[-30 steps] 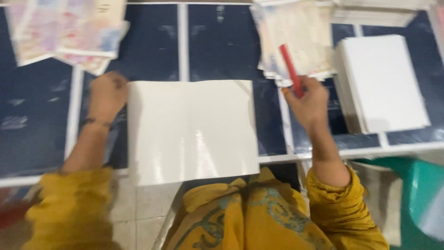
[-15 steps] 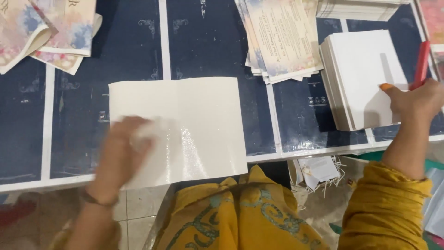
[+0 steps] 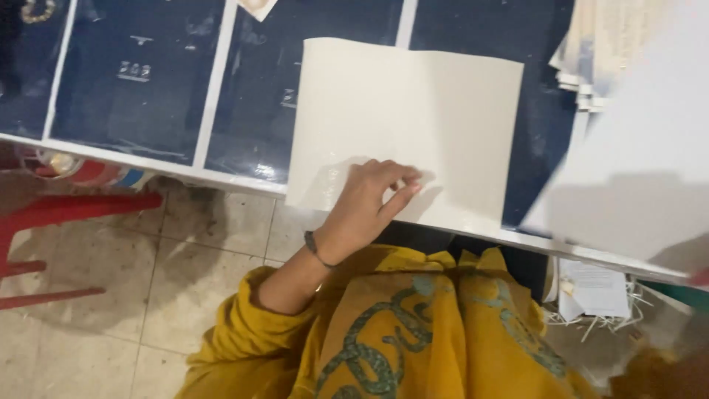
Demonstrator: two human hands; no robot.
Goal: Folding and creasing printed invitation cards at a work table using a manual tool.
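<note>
A cream-white sheet (image 3: 413, 111) lies flat on the dark blue table (image 3: 140, 89), and its near edge hangs slightly over the table's white front rim. My left hand (image 3: 369, 203) rests on the sheet's near edge, fingers bent and fingertips pressing on the paper. A second large white sheet (image 3: 635, 170) is tilted up close to the camera at the right and hides the table beneath it. My right hand is hidden; only a sliver of red shows at the right border below that sheet.
A stack of printed papers (image 3: 583, 59) lies at the back right. A red plastic stool (image 3: 66, 214) stands on the tiled floor at the left. Shredded paper and a small printed sheet (image 3: 598, 292) lie under the table at the right. My yellow patterned clothing fills the bottom.
The view has swung left and down. My left hand moved from the sheet's left part to its near edge. A white sheet now rises at the right, and my right hand has left the view.
</note>
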